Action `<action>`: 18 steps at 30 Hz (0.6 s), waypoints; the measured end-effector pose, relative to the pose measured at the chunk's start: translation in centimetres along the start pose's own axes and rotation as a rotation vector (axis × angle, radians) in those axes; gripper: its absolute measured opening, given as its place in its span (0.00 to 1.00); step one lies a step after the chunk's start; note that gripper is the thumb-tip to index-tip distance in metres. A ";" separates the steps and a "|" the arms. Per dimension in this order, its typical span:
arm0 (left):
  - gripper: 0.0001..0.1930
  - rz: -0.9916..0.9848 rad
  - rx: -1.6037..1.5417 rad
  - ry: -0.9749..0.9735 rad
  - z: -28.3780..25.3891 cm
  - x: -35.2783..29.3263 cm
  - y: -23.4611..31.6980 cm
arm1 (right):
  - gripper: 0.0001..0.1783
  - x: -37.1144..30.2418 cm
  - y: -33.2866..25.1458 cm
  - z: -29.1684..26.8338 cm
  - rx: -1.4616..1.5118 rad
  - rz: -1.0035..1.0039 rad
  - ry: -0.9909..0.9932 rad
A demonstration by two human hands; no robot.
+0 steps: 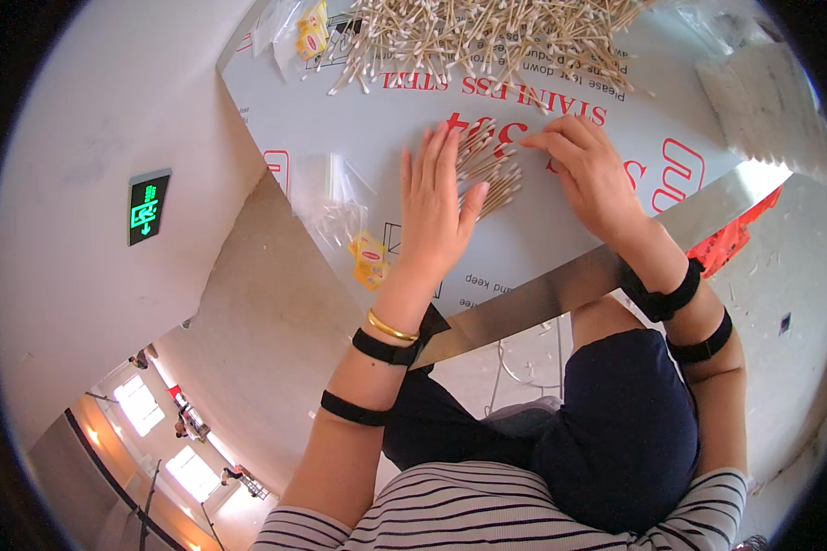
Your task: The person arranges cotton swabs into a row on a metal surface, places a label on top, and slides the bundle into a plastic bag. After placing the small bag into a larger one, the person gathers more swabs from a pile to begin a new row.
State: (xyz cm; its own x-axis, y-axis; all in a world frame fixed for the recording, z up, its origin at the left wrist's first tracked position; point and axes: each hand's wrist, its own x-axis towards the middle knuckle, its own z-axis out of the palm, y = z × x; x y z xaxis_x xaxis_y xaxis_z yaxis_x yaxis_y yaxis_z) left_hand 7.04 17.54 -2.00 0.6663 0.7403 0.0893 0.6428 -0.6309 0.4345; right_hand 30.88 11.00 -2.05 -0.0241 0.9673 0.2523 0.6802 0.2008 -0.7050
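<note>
My left hand lies on the table with its fingers stretched out, alongside a small group of wooden cotton swabs. Those swabs lie roughly side by side at a slant, their white tips toward the right. To their right, my right hand hovers with thumb and index finger drawn together; anything between the fingertips is too small to make out. Farther off, a large loose heap of cotton swabs points every way across the table's far side.
Clear plastic bags and a yellow printed packet lie left of my left hand. Another bag with a yellow packet is at the far left. White plastic bags are stacked at right. A metal edge bounds the table's near side.
</note>
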 end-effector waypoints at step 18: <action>0.44 -0.239 -0.671 0.416 2.5 -0.6 2.3 | 0.32 3.4 -1.9 5.9 0.469 -0.023 -0.089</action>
State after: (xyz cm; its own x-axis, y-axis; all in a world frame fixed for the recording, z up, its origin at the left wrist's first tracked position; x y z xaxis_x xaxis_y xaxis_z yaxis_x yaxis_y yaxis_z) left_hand 9.05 15.06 -3.29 0.2611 0.9457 0.1936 0.2996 -0.2700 0.9151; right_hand 25.20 14.83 -3.73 -0.1117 0.9672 0.2282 0.2753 0.2508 -0.9281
